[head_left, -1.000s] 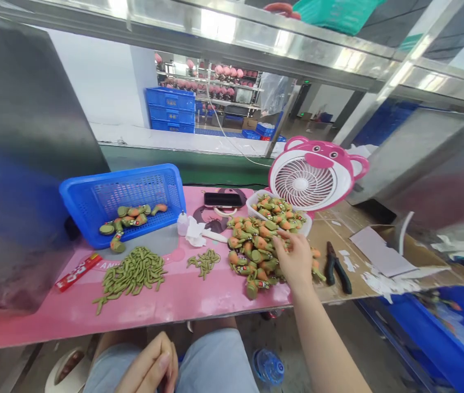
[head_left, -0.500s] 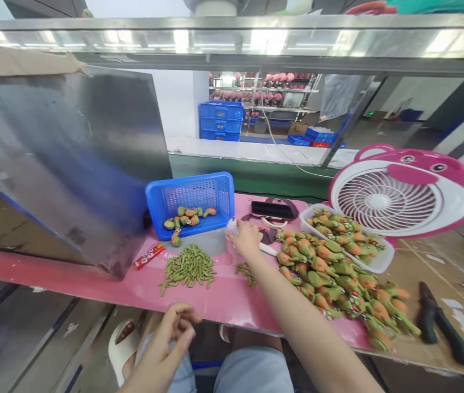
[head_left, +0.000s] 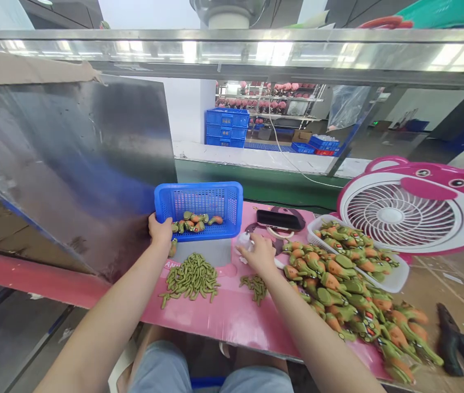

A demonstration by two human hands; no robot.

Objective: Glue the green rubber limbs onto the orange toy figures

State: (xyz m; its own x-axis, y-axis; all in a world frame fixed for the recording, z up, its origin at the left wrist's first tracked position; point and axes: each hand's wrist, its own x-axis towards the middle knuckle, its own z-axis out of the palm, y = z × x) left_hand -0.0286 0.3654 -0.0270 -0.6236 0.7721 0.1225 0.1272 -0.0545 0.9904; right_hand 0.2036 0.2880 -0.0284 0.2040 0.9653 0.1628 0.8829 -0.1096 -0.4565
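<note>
My left hand point(head_left: 160, 229) is at the left end of a blue plastic basket point(head_left: 199, 237), its fingers closed on the basket's side. Several green-and-orange figures point(head_left: 193, 222) lie inside, and another figure point(head_left: 173, 248) rests outside by the front left corner. My right hand point(head_left: 261, 254) reaches to a small whitish, translucent bottle point(head_left: 244, 239), with thumb and forefinger around it; the fingers partly hide it. Between my arms lies a heap of small green curved pieces point(head_left: 193, 277). A smaller pile of the same pieces point(head_left: 254, 287) is just below my right hand.
Right of my right arm lies a large heap of green-and-orange figures point(head_left: 338, 284), with a white tray point(head_left: 398, 277) of more behind. A pink-and-white fan point(head_left: 391, 215), black-handled pliers point(head_left: 453, 338) and a dark phone point(head_left: 280, 220) are on the table. A metal panel point(head_left: 134, 142) stands left.
My left hand has come up from in front of the table edge to the basket's left end. My right hand stays at the bottle. The whole view has shifted slightly.
</note>
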